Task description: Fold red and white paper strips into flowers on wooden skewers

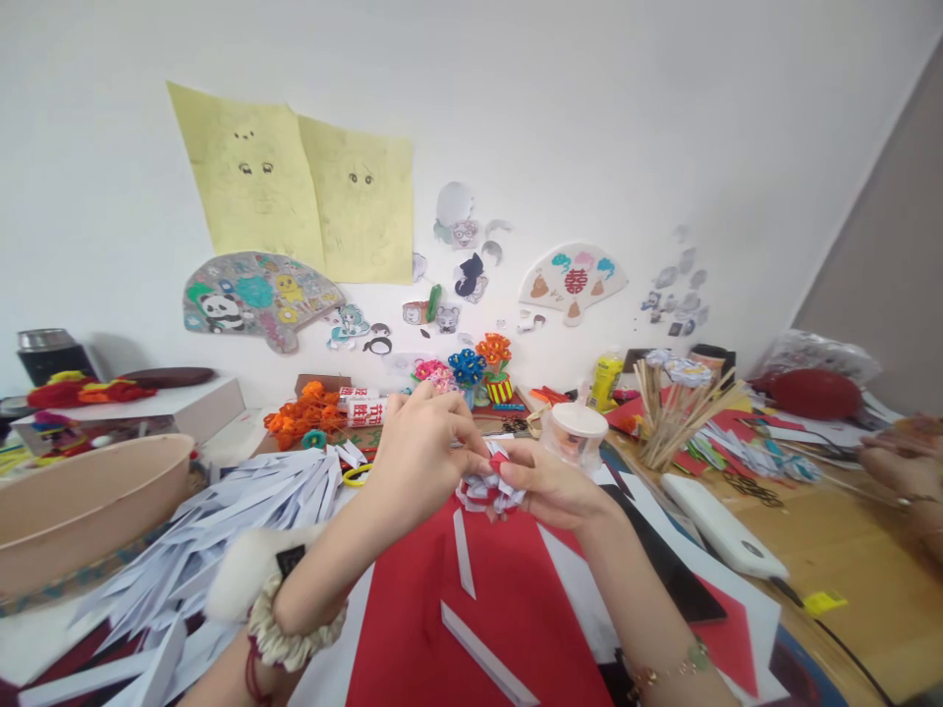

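A small ball-like piece of folded red and white paper [487,493] is held up between both hands, over a red sheet of paper [405,619]. My left hand [427,442] pinches its top with thumb and fingertips. From the other side my right hand [549,479] grips it, its thumb on the front. My palms hide part of the piece. Two folded white paper strips [487,653] lie on the red sheet below. To the left spreads a large heap of white folded strips [250,506].
A beige basin [95,491] stands at far left. Behind the hands are orange fuzzy flowers [305,417] and a lidded plastic cup [579,422]. To the right are a bundle of wooden sticks [667,422], a white power bank [726,525] and another person's hand [903,457].
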{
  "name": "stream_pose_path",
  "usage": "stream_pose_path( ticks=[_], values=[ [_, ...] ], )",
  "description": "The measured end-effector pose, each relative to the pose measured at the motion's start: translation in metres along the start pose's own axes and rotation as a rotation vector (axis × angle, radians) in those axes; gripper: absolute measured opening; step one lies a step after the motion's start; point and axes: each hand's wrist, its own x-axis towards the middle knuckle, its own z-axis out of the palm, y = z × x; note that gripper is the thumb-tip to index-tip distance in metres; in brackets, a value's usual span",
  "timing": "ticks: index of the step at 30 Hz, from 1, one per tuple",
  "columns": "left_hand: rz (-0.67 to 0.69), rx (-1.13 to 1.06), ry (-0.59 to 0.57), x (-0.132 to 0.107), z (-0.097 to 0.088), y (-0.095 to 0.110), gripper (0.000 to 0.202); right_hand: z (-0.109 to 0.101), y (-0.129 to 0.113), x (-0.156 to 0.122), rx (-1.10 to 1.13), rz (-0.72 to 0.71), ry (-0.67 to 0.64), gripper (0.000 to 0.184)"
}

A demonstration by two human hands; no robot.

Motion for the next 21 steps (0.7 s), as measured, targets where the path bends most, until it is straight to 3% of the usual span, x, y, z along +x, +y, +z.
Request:
stream_pose_path(
  ticks=[8, 14, 21],
  values=[
    [0.207, -0.018, -0.12, -0.001, -0.009, -0.005, 0.016, -0.003, -0.002, -0.002, -0.033, 0.051, -0.049, 0.049],
    [0.24, -0.04, -0.178, -0.002, -0.013, -0.003, 0.016, -0.002, -0.001, -0.002, -0.01, 0.074, -0.109, 0.047],
    [0.215, -0.047, -0.063, 0.001, -0.022, -0.004, 0.011, -0.007, 0.0, -0.002, -0.004, -0.026, -0.017, 0.049]
  ],
)
